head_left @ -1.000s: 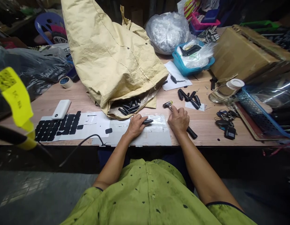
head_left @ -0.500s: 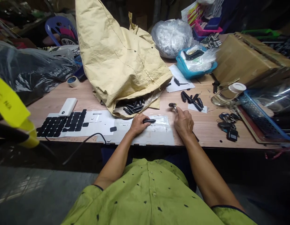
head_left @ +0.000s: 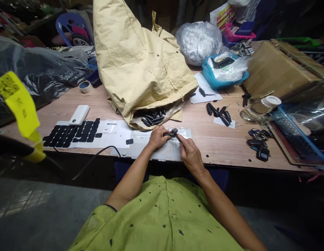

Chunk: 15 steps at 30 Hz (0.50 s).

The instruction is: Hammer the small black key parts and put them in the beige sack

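At the near edge of the tabletop (head_left: 216,139), about midway along it, the two hands meet over a clear plastic sheet (head_left: 183,132) that lies on a white sheet (head_left: 164,153). The left hand (head_left: 157,138) is closed, pinching a small black part (head_left: 167,134) at its fingertips and pressing it low against the plastic. The right hand (head_left: 190,156) is wrapped around a tool (head_left: 174,131) whose dark rounded head sits at the part's free end, touching it or just beside it; the head is too small to tell what kind of tool it is, perhaps a small hammer. Behind the hands, a tan sack (head_left: 141,66) spills more black parts (head_left: 153,118) from its mouth. A sheet of black pads (head_left: 73,132) and a white power bank (head_left: 79,114) lie toward the left edge, and a bunch of keys (head_left: 257,144) toward the right. The risk I see is a slip. The part is held only at the fingertips on slick plastic, so a glancing push from the tool could catch the left fingers. It could also flick the part over the near edge.
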Tool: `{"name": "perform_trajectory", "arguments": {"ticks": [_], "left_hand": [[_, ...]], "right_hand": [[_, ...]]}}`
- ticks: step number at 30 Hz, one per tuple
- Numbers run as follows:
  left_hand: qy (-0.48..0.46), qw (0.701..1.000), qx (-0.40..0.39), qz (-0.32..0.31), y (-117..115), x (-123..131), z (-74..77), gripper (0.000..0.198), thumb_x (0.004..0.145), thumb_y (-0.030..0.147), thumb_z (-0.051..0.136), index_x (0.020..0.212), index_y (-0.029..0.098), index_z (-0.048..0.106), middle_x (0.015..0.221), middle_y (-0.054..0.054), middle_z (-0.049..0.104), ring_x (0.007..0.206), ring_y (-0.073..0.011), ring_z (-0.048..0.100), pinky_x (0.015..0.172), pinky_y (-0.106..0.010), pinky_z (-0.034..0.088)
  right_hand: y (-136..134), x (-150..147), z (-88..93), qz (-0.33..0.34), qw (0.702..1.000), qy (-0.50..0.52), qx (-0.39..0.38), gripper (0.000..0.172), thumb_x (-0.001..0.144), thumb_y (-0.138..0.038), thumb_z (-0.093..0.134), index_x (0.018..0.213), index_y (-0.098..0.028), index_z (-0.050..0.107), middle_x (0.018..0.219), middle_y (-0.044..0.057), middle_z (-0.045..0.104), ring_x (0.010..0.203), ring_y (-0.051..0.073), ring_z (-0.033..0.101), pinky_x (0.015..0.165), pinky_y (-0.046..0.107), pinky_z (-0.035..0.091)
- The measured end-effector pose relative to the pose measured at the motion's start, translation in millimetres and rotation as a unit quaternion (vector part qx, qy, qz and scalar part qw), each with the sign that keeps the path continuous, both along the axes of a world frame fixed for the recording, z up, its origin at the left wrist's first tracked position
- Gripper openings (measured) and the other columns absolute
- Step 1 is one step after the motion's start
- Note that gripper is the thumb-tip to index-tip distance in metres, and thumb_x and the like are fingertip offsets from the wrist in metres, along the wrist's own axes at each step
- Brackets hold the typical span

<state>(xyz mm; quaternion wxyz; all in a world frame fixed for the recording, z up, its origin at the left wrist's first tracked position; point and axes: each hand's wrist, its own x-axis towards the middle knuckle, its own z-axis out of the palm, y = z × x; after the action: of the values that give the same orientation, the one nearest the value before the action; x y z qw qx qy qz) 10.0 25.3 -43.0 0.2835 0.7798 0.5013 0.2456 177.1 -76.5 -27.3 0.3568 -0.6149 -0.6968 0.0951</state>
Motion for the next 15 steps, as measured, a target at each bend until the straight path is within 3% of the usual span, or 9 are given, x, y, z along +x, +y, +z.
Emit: {"name": "perform_trajectory", "arguments": {"ticks": [7,15], "left_hand": [[0.002,1.0,0.006,0.006,-0.6,3.7,-1.0,0.014,0.08,0.025,0.076,0.093,0.027,0.081,0.087,-0.002,0.066,0.093,-0.022,0.059,0.091,-0.037,0.047],[-0.018,1.0,0.02,0.006,0.3,3.3,-4.5,0.014,0.078,0.02,0.077,0.09,0.025,0.081,0.086,-0.002,0.067,0.092,-0.0219,0.06,0.089,-0.037,0.048]], "right_hand": [[0.2,-3.4,-0.6,-0.025,0.998,-0.055,-0.023,0.046,0.099,-0.022,0.04,0.137,-0.029,0.065,0.087,0.005,0.059,0.076,0.017,0.059,0.065,0.026,0.049],[-1.1,2.9,2.6,-0.044,0.998,-0.035,-0.003,0.043,0.101,-0.027,0.04,0.134,-0.025,0.068,0.086,0.005,0.059,0.078,0.018,0.06,0.07,0.027,0.05]]}}
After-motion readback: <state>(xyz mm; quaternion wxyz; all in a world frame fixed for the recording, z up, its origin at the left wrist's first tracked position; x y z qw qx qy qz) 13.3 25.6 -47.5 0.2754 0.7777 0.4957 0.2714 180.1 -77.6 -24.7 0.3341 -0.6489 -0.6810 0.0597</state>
